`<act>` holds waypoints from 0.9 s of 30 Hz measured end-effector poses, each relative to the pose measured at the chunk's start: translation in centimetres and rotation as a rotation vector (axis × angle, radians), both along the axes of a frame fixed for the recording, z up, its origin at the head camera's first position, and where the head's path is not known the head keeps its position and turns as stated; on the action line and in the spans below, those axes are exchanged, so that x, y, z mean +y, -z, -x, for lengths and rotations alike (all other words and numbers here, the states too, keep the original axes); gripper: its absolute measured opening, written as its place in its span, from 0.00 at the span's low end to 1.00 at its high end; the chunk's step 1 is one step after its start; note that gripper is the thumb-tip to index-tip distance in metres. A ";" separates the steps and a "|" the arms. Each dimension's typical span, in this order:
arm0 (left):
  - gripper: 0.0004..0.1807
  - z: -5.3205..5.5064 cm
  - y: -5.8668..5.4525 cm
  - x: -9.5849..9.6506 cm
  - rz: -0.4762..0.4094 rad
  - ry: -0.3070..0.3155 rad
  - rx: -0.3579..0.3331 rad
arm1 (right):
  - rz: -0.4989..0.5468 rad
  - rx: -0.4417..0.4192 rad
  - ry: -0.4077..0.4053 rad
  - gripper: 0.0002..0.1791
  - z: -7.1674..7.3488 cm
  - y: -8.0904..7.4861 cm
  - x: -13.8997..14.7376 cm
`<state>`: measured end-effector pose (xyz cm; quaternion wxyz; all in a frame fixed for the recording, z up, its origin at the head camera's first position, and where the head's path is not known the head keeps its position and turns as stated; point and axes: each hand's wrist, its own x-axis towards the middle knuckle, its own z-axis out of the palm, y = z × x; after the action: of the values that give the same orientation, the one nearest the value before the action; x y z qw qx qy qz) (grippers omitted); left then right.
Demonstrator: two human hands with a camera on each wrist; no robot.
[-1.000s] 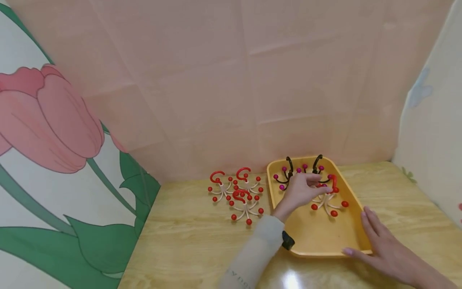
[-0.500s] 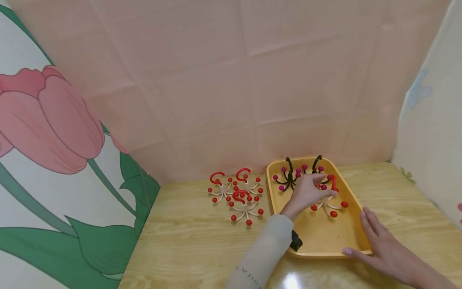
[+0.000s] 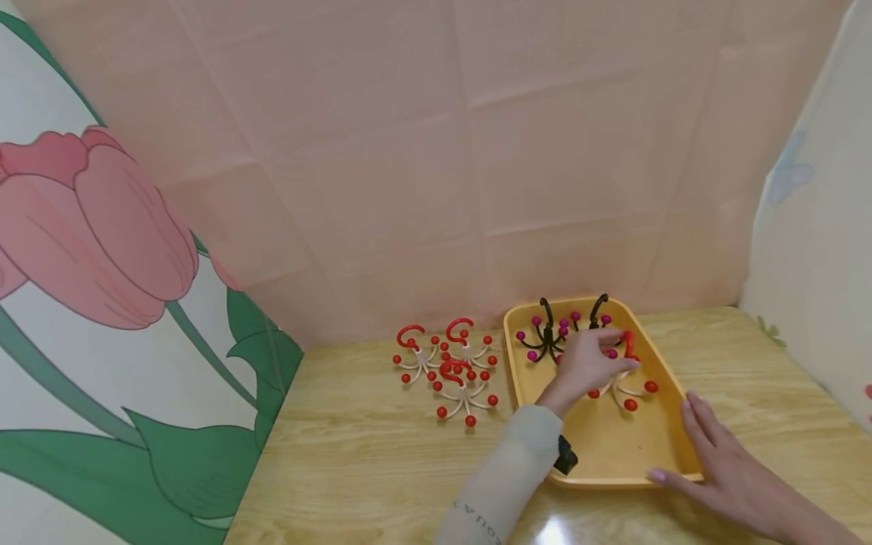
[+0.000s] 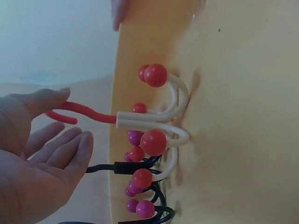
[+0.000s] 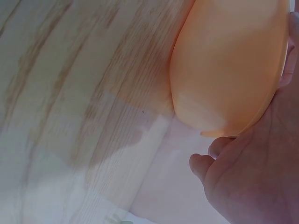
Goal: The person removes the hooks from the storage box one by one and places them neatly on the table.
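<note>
A white hanging hook [image 3: 618,384] with a red hook top and red balls on its curved prongs stands in the yellow tray [image 3: 599,454]. My left hand [image 3: 587,365] is at its red top. In the left wrist view, the thumb of that hand [image 4: 42,154] lies against the red hook [image 4: 88,111], while the other fingers sit apart below it. Behind stand two black hanging hooks [image 3: 548,339] with magenta balls, one partly covered by the hand. My right hand [image 3: 739,477] rests at the tray's near right corner, thumb on the front rim, fingers along the outer side.
Three more red-and-white hanging hooks [image 3: 465,393] stand close together on the wooden table [image 3: 341,454], left of the tray. A pink cloth backdrop [image 3: 381,189] rises behind the table. A tulip-printed panel [image 3: 116,227] borders the left, a pale one [image 3: 824,227] the right.
My left hand has shifted slightly right and toward me at the red hook top, uncovering more of the left black hanging hook. The right hand stays at the tray corner.
</note>
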<state>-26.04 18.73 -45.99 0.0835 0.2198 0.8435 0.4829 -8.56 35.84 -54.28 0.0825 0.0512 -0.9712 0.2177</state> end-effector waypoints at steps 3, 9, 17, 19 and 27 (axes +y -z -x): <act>0.25 -0.1 0.0 0.0 -0.001 -0.003 -0.016 | -0.015 0.042 -0.008 0.65 -0.1 0.3 -0.1; 0.22 -0.1 0.1 -0.4 -0.025 -0.008 -0.038 | -0.005 0.034 -0.009 0.65 0.0 0.2 -0.1; 0.12 0.2 0.9 -0.9 0.016 -0.020 0.003 | 0.026 -0.111 0.015 0.65 0.3 -0.3 0.1; 0.12 0.3 1.0 -1.0 0.018 -0.013 0.014 | 0.020 -0.100 0.015 0.65 0.3 -0.1 0.1; 0.13 0.7 0.9 -1.1 -0.013 0.005 0.014 | 0.004 -0.051 0.008 0.65 0.3 0.4 0.2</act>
<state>-26.71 17.61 -46.93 0.0772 0.2258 0.8403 0.4868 -8.90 36.05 -54.64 0.0589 0.0418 -0.9727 0.2204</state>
